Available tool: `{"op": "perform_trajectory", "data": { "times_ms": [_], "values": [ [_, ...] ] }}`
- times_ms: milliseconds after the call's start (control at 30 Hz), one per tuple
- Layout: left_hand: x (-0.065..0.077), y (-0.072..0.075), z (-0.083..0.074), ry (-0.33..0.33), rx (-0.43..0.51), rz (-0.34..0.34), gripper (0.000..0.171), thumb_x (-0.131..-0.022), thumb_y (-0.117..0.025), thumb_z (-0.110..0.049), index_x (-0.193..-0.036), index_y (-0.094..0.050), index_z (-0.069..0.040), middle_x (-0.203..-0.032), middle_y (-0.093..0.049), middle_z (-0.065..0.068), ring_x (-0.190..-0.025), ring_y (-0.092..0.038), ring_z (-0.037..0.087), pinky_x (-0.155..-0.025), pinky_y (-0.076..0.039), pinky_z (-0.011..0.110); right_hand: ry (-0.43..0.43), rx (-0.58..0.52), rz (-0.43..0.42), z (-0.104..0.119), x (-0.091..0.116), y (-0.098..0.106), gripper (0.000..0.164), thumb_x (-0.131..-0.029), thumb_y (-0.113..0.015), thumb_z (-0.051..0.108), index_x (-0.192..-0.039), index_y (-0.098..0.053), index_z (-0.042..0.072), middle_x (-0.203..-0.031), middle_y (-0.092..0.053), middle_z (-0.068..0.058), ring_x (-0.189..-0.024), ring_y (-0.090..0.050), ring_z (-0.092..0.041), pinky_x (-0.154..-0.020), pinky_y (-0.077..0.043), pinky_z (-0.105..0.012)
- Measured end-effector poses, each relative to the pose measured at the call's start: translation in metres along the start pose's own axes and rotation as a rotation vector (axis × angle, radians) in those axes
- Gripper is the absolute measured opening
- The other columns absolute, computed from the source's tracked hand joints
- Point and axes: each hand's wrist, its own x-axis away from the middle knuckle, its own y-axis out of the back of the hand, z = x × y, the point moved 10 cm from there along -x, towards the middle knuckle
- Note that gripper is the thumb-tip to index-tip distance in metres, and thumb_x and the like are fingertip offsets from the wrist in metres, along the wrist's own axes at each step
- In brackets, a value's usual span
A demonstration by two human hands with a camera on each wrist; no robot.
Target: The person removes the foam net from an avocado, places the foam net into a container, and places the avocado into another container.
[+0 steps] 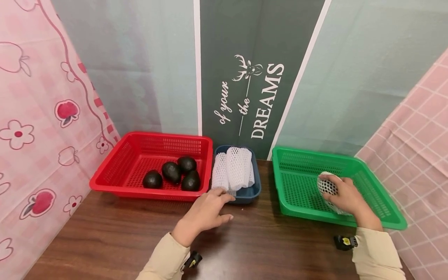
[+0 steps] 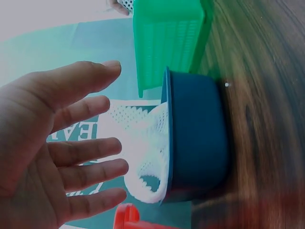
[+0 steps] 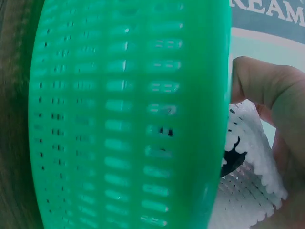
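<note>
In the head view my right hand [image 1: 344, 194] grips an avocado wrapped in a white foam net [image 1: 328, 186], inside the green basket [image 1: 290, 210]. Dark skin shows through the net's holes, and in the right wrist view the foam net [image 3: 252, 191] hangs loose at its end. My left hand [image 1: 204, 210] is over the front of the blue bin [image 1: 257, 186], its fingers extended and holding nothing. White foam nets [image 1: 236, 167] stand upright in that bin. The left wrist view shows the spread fingers of the left hand [image 2: 62, 148] beside the nets' open ends [image 2: 147, 157].
At the left is a red basket [image 1: 115, 171] with several dark avocados [image 1: 171, 172] in its right part. All three containers stand in a row on a brown wooden table [image 1: 259, 245], backed by printed curtains [image 1: 168, 70]. A pink cloth [image 1: 416, 155] borders the right side.
</note>
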Motion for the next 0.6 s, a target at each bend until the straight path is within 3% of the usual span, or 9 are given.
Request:
{"op": "perform_trajectory", "data": {
  "times_ms": [200,400,600],
  "values": [
    [0.005,0.007,0.006,0.013,0.016,-0.004,0.042,-0.076,-0.076,-0.033,-0.112,-0.066,-0.013,-0.103,-0.058,0.004,-0.09,-0.055,0.018,-0.078,-0.048,0.033,0.051,0.018,-0.079,0.02,0.003,0.005,0.055,-0.079,-0.068,0.009,-0.129,-0.045,0.004,-0.115,-0.032,-0.042,-0.09,-0.045,-0.053,-0.059,-0.041,-0.057],
    [0.013,0.016,0.011,0.018,-0.017,-0.056,0.041,-0.075,-0.076,-0.032,-0.11,-0.067,-0.013,-0.102,-0.058,0.004,-0.09,-0.055,0.018,-0.075,-0.049,0.035,0.12,0.031,-0.164,0.043,0.003,0.008,0.058,-0.075,-0.07,0.006,-0.127,-0.047,0.009,-0.118,-0.032,-0.04,-0.09,-0.045,-0.052,-0.059,-0.041,-0.059],
    [0.018,0.022,0.014,0.021,-0.035,-0.1,0.041,-0.074,-0.077,-0.032,-0.108,-0.067,-0.013,-0.1,-0.058,0.004,-0.088,-0.055,0.018,-0.071,-0.049,0.035,0.166,0.028,-0.183,0.065,0.003,0.008,0.067,-0.072,-0.073,0.003,-0.132,-0.043,0.008,-0.117,-0.039,-0.031,-0.092,-0.045,-0.047,-0.06,-0.041,-0.057]
  ]
}}
